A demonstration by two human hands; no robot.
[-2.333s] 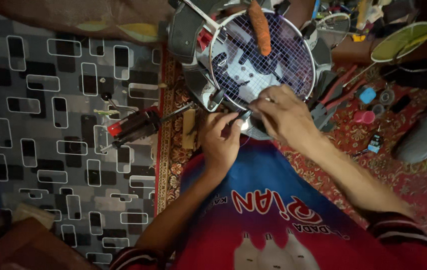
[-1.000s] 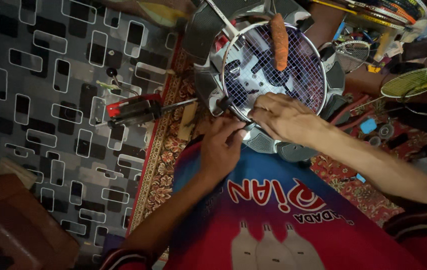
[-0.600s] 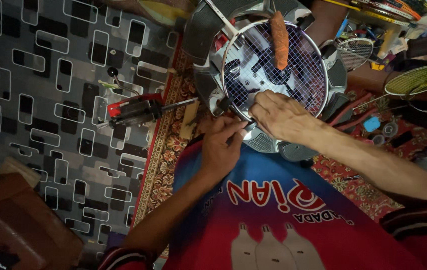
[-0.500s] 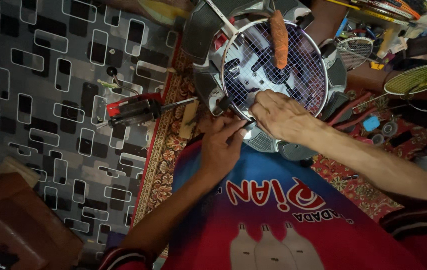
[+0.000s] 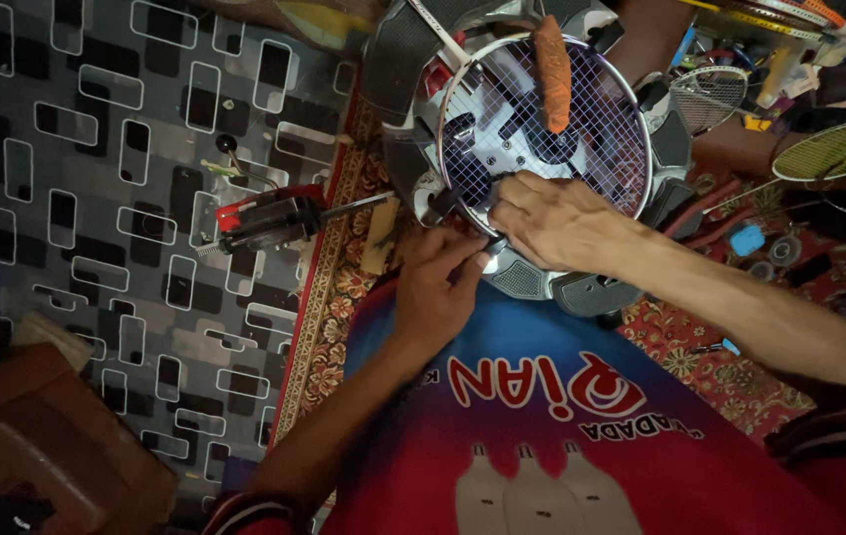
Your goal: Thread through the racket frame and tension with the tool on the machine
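Observation:
A badminton racket head point(image 5: 542, 119) with a white frame and woven strings lies clamped flat on a grey stringing machine point(image 5: 413, 59). An orange cloth-like piece point(image 5: 553, 71) rests on the strings. My right hand point(image 5: 552, 220) presses on the near rim of the racket, fingers curled over the frame. My left hand point(image 5: 438, 287) sits just below it at the rim, fingers pinched on a small dark tool or string end; what it holds is too small to tell.
A red and black clamp tool point(image 5: 269, 220) sticks out left of the machine. A grey patterned floor mat point(image 5: 96, 198) lies at left, a red patterned carpet point(image 5: 700, 347) at right. More rackets point(image 5: 834, 147) and small bits lie at the far right. A brown box point(image 5: 36, 446) sits at lower left.
The view has shifted slightly. Both hands stay at the racket's near rim, with only small finger movements.

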